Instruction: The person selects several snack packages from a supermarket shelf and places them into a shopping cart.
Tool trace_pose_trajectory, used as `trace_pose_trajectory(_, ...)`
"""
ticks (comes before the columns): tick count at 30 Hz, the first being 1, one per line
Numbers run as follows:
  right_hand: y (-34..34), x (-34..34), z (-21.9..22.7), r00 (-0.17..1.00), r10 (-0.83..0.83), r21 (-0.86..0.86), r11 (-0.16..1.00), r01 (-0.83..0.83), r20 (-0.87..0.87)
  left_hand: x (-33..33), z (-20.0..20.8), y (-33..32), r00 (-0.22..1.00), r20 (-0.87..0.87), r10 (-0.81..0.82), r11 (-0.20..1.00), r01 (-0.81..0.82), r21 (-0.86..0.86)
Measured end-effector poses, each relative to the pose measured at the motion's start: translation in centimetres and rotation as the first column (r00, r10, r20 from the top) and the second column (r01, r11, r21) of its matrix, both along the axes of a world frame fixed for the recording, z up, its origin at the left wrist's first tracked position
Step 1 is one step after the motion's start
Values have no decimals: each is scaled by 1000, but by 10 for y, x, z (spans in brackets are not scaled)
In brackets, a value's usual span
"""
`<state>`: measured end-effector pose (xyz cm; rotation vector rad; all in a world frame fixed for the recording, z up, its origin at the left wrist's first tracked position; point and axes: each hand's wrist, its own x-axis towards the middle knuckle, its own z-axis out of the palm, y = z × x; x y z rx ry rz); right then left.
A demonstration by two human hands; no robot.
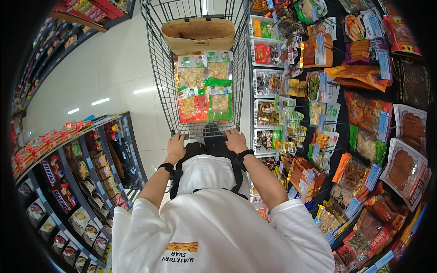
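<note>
In front of me stands a dark wire shopping cart (160,86). My left hand (176,148) is closed on the left end of its near bar, and my right hand (236,140) grips the same bar at the right. The undersides of my fingers are hidden. Inside the cart lie several clear-windowed food packs: a green-edged one (220,104) at the near right, a red-edged one (191,107) at the near left, and others beyond them. Past these packs sits an open tan bag (200,45) with a dark strap or handle.
Close along my right runs a wall of hanging snack packs (364,113), with white trays of small packets (267,113) at its near side. On my left is a low shelf (82,168) of packaged sweets. More shelving (54,50) stands at the far left, across a pale tiled floor (120,77).
</note>
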<state>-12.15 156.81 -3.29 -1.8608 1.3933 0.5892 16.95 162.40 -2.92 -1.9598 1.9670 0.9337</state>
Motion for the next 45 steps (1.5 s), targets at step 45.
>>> trace_pose_trajectory(45, 262, -14, 19, 844, -499, -215, 818, 533, 196, -27, -5, 194, 836, 339, -432, 875, 479, -66)
